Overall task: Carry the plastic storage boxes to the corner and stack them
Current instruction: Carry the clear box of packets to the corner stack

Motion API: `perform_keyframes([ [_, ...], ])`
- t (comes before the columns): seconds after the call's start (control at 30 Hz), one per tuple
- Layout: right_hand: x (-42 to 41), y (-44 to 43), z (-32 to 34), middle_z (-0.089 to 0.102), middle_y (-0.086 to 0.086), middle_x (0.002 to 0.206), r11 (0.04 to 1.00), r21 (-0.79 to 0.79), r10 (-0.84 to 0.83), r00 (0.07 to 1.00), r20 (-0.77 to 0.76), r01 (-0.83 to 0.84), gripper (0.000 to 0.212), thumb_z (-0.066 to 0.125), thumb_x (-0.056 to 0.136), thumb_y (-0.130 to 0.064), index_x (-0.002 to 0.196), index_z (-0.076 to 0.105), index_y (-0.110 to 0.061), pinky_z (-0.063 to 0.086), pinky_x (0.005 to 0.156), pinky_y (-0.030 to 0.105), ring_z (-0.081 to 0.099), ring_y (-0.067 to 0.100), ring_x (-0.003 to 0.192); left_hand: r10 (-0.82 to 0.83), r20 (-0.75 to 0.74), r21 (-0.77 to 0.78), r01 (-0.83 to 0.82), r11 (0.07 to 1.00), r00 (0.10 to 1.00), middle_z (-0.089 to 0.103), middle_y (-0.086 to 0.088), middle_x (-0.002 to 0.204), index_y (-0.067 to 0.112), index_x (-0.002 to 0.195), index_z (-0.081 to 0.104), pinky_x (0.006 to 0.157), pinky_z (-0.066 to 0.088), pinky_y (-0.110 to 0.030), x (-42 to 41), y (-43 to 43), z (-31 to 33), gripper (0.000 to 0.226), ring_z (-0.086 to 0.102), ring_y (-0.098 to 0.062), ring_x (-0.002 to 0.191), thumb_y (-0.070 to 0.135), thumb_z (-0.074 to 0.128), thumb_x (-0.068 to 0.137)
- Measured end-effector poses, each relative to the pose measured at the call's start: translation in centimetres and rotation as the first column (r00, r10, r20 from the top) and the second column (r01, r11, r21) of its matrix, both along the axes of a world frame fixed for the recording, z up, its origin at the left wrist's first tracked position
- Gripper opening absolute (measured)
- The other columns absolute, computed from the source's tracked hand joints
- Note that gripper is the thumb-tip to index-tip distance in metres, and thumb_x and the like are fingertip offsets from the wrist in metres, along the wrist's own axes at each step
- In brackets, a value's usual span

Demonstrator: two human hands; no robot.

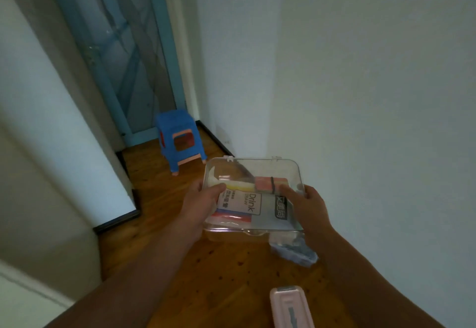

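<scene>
I hold a clear plastic storage box [268,170] level in front of me, above the wooden floor. Through its lid I see a "Drink Straw" packet, coloured items and a dark pouch. My left hand [201,206] grips its left side, thumb on the lid. On the right side, my right hand [309,206] grips the box with its thumb on top. Another see-through container [296,250] with a blue-grey part sits on the floor beneath the held box, mostly hidden by it. A pink box [292,307] lies at the bottom of the view.
A blue plastic stool [180,137] stands on the wooden floor [219,276] near a blue-framed screen door [123,52]. White walls close in on the right and left, meeting the floor at dark skirting.
</scene>
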State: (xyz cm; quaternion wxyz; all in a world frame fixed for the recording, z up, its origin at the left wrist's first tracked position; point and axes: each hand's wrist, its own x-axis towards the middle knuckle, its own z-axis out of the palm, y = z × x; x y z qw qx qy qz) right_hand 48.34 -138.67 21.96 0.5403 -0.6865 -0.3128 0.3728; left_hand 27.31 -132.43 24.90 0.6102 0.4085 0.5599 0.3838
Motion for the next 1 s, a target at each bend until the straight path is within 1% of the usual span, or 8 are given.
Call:
perform_keyframes([
  [0.17, -6.4, 1.0, 0.8, 0.069, -0.003, 0.084, 0.998, 0.016, 0.063, 0.998, -0.006, -0.063, 0.020, 0.069, 0.084, -0.040, 0.092, 0.055, -0.030, 0.047, 0.046, 0.016, 0.066, 0.008, 0.070, 0.083, 0.028, 0.005, -0.083, 0.997, 0.996, 0.073, -0.007, 0.095, 0.023, 0.114, 0.053, 0.067, 0.060, -0.045, -7.0, -0.3, 0.4, 0.037, 0.074, -0.024, 0.077, 0.020, 0.072, 0.082],
  [0.27, -10.6, 1.6, 1.0, 0.071, 0.000, 0.084, 0.990, -0.001, 0.140, 0.990, 0.022, -0.140, 0.029, 0.069, 0.083, -0.041, 0.099, 0.060, -0.018, 0.045, 0.043, 0.012, 0.068, 0.010, 0.069, 0.144, 0.014, 0.030, -0.144, 0.989, 0.990, 0.073, -0.004, 0.095, 0.024, 0.114, 0.052, 0.055, 0.058, -0.034, -11.5, -0.9, 0.6, 0.038, 0.074, -0.018, 0.071, 0.021, 0.073, 0.082],
  [0.33, -12.8, 1.7, 1.2, 0.073, -0.001, 0.079, 0.982, 0.003, 0.188, 0.982, 0.034, -0.188, 0.027, 0.070, 0.083, -0.040, 0.094, 0.064, -0.017, 0.045, 0.044, 0.012, 0.069, 0.007, 0.063, 0.171, 0.016, 0.036, -0.172, 0.984, 0.985, 0.072, -0.003, 0.096, 0.026, 0.111, 0.051, 0.049, 0.055, -0.028, -13.9, -1.3, 0.5, 0.036, 0.073, -0.014, 0.068, 0.022, 0.072, 0.083],
  [0.5, -19.1, 2.1, 1.6, 0.071, -0.002, 0.080, 0.953, -0.014, 0.302, 0.951, 0.065, -0.302, 0.031, 0.070, 0.083, -0.043, 0.098, 0.064, -0.016, 0.045, 0.045, 0.014, 0.067, 0.008, 0.064, 0.288, 0.007, 0.038, -0.288, 0.957, 0.958, 0.071, -0.001, 0.091, 0.029, 0.102, 0.052, 0.048, 0.055, -0.027, -20.5, -3.5, 0.5, 0.027, 0.072, -0.014, 0.068, 0.023, 0.071, 0.084],
  [0.7, -26.3, 2.0, 1.9, 0.070, -0.001, 0.090, 0.905, -0.039, 0.424, 0.905, 0.032, -0.423, 0.033, 0.070, 0.083, -0.043, 0.104, 0.062, -0.019, 0.049, 0.059, 0.026, 0.067, 0.015, 0.079, 0.408, 0.006, 0.034, -0.408, 0.912, 0.913, 0.070, -0.008, 0.100, 0.020, 0.122, 0.050, 0.074, 0.059, -0.044, -27.2, -7.1, 0.9, 0.042, 0.071, -0.025, 0.088, 0.022, 0.069, 0.085],
  [0.8, -29.9, 1.6, 2.1, 0.070, 0.000, 0.087, 0.878, -0.058, 0.475, 0.880, -0.005, -0.475, 0.033, 0.073, 0.083, -0.040, 0.104, 0.061, -0.017, 0.049, 0.054, 0.024, 0.068, 0.015, 0.075, 0.471, -0.005, 0.055, -0.470, 0.881, 0.882, 0.068, -0.008, 0.104, 0.017, 0.130, 0.046, 0.081, 0.058, -0.046, -30.3, -9.3, 1.1, 0.050, 0.068, -0.026, 0.091, 0.022, 0.069, 0.086],
  [0.87, -32.0, 1.1, 2.2, 0.072, 0.001, 0.087, 0.849, -0.065, 0.524, 0.851, -0.016, -0.524, 0.033, 0.072, 0.083, -0.040, 0.104, 0.063, -0.017, 0.054, 0.055, 0.027, 0.070, 0.016, 0.074, 0.507, 0.001, 0.049, -0.506, 0.861, 0.862, 0.067, -0.007, 0.105, 0.017, 0.131, 0.045, 0.077, 0.058, -0.043, -32.2, -10.7, 1.1, 0.050, 0.068, -0.024, 0.092, 0.021, 0.068, 0.087],
  [1.0, -35.9, 0.4, 1.9, 0.073, 0.008, 0.096, 0.769, -0.057, 0.637, 0.771, -0.012, -0.636, 0.039, 0.070, 0.084, -0.041, 0.112, 0.061, -0.015, 0.058, 0.079, 0.048, 0.071, 0.025, 0.086, 0.589, 0.025, 0.037, -0.589, 0.807, 0.808, 0.066, -0.002, 0.101, 0.019, 0.123, 0.049, 0.060, 0.052, -0.029, -35.4, -13.7, 1.1, 0.039, 0.065, -0.017, 0.087, 0.020, 0.065, 0.088],
])
